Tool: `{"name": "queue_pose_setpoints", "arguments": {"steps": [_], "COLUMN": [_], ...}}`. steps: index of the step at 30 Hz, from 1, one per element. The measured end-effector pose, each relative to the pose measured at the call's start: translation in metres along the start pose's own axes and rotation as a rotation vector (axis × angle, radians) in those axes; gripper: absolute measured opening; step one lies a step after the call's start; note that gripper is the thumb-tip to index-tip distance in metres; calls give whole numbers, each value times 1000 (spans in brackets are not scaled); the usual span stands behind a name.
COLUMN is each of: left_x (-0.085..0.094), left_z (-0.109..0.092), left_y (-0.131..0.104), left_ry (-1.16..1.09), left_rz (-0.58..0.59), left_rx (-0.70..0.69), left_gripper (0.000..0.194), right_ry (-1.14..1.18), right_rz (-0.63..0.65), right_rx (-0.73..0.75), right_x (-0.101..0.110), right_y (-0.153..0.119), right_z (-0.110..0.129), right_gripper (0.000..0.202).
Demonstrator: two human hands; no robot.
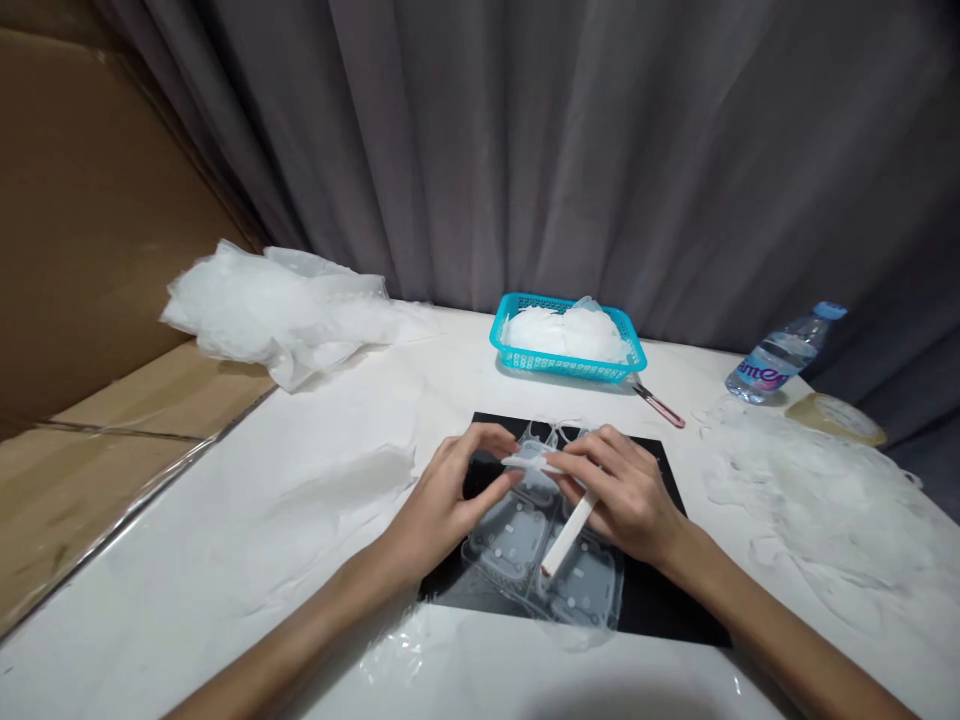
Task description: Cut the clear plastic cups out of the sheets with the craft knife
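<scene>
Both my hands meet over a clear plastic molded tray [510, 540] with rounded grey-looking compartments. My left hand [469, 480] is curled, its thumb and fingertips at the left end of a small, thin white piece [531, 462]. The thumb and fingers of my right hand [619, 490] close on the piece's other end. A slim white stick [568, 538] with a reddish tip also sits in my right hand, slanting down over the tray. My right fingers hide its upper end. Beneath the tray lies a black mat [660, 615].
Behind the mat stands a blue basket [570, 370] of white pieces, with a utility knife [660, 405] beside it. A water bottle [780, 355], a tape roll [840, 418] and white film [832, 520] are to the right. Plastic bags [285, 310] and cardboard [97, 230] lie left.
</scene>
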State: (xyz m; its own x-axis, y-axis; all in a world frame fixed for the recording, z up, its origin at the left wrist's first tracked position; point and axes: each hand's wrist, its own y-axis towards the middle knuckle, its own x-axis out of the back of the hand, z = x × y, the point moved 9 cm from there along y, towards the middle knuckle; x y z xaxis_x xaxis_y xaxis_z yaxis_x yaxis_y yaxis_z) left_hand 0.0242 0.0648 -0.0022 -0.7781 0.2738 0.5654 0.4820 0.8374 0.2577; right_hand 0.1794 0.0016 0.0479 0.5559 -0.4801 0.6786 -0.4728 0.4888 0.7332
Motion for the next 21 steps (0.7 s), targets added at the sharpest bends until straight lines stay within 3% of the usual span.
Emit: {"name": "queue_pose_setpoints", "arguments": {"steps": [2, 4, 8, 11, 14, 18, 21], "left_x": [-7, -16, -29, -28, -23, -20, -22], "left_z": [9, 10, -2, -4, -4, -6, -11], "left_y": [-4, -7, -12, -10, -9, -10, -15], "left_ry": [62, 167, 329, 366, 355, 346, 354], "left_rz": [29, 95, 209, 219, 200, 197, 224], "left_rx": [50, 27, -106, -121, -122, -148, -201], "left_gripper": [46, 51, 33, 27, 26, 30, 37], "right_ry": [-19, -57, -268, -427, -384, -302, -291], "right_rz": [35, 49, -52, -142, 35, 143, 94], "right_rx": [-71, -109, -138, -342, -380, -323, -361], "right_x": [-5, -7, 7, 17, -13, -44, -35], "right_y": [2, 8, 37, 66, 86, 77, 53], "right_z": [-13, -30, -80, -141, -183, -194, -186], "right_gripper": [13, 13, 19, 30, 33, 16, 25]}}
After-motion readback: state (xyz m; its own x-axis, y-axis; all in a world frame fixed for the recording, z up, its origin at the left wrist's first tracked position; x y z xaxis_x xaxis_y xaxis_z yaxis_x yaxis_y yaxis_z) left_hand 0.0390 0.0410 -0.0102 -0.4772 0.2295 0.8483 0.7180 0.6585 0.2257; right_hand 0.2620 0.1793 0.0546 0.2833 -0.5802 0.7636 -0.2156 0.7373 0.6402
